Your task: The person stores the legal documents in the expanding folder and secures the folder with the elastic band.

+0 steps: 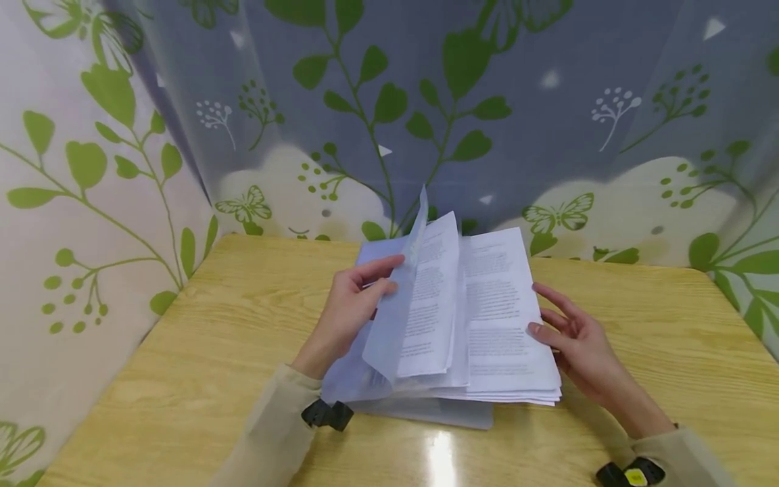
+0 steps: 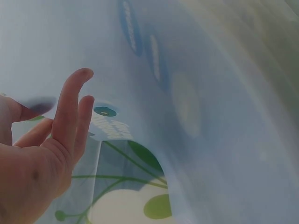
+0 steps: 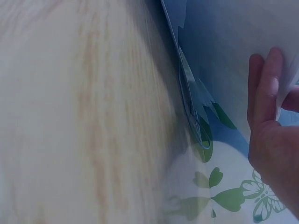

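A translucent bluish plastic document folder (image 1: 426,412) lies under a thick stack of printed papers (image 1: 499,297) on the table. My left hand (image 1: 347,308) pinches an upright translucent plastic flap (image 1: 395,325) between thumb and fingers, at the stack's left side. In the left wrist view, a green snap button (image 2: 105,111) shows on the plastic beside the fingers. My right hand (image 1: 587,348) grips the stack's right edge, thumb on the top sheet and other fingers behind it. Some sheets in the middle stand raised and lean left, next to the flap.
The wood-grain table (image 1: 243,304) spreads around the folder. A patterned curtain (image 1: 548,135) with leaves and butterflies hangs along the back and sides. Black wrist straps (image 1: 326,414) sit on both sleeves.
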Demonstrator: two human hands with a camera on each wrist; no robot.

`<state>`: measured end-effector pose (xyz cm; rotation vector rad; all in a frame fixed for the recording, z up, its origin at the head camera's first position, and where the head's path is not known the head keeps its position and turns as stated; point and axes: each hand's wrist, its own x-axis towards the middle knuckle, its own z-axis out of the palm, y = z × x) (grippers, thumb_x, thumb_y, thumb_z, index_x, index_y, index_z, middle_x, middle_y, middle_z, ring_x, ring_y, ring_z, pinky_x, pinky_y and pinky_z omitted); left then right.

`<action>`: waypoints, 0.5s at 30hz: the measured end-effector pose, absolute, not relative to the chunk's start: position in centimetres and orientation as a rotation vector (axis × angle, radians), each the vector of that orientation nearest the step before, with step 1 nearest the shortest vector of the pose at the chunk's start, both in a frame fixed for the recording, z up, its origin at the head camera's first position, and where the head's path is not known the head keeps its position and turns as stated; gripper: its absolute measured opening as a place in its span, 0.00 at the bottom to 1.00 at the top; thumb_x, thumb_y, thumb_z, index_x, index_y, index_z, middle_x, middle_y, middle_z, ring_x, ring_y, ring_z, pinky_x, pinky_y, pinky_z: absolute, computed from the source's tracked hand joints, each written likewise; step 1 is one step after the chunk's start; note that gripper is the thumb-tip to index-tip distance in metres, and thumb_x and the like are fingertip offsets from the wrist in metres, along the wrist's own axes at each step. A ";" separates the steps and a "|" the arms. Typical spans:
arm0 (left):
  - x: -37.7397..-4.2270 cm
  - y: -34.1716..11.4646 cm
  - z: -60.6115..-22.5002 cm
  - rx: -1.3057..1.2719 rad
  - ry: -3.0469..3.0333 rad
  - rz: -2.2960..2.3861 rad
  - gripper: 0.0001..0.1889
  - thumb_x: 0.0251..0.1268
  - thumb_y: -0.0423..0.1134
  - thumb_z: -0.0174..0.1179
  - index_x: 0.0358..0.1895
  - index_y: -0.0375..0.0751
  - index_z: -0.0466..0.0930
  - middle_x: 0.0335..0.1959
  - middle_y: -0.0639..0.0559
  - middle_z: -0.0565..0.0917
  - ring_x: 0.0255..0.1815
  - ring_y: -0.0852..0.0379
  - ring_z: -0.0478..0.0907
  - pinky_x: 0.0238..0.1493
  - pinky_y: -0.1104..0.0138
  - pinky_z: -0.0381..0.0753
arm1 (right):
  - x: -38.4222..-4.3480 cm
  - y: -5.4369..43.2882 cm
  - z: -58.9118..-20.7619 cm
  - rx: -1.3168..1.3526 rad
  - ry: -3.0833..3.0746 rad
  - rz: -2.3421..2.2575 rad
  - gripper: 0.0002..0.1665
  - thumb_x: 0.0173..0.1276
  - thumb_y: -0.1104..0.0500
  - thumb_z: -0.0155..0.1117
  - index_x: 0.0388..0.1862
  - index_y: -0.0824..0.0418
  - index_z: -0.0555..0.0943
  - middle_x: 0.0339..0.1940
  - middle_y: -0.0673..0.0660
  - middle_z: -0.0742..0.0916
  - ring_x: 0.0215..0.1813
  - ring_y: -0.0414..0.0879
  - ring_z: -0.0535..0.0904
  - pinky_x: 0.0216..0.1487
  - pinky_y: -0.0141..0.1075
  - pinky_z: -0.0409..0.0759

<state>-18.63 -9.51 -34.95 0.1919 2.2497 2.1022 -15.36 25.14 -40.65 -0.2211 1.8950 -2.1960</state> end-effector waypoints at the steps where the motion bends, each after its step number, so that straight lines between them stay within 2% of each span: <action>1: -18.6 -9.5 -34.9 0.192 2.249 2.102 0.21 0.68 0.30 0.58 0.63 0.45 0.84 0.63 0.47 0.83 0.17 0.61 0.61 0.20 0.73 0.62 | -15.3 25.1 -40.7 -0.223 1.891 -2.189 0.43 0.77 0.68 0.57 0.84 0.49 0.55 0.57 0.42 0.87 0.48 0.41 0.89 0.42 0.39 0.89; 15: -18.5 -9.3 -35.0 0.185 2.244 2.103 0.22 0.68 0.31 0.58 0.63 0.46 0.84 0.63 0.48 0.83 0.19 0.62 0.63 0.19 0.73 0.62 | -15.5 25.0 -40.8 -0.218 1.918 -2.090 0.43 0.78 0.66 0.56 0.85 0.48 0.53 0.58 0.40 0.87 0.47 0.42 0.89 0.39 0.37 0.87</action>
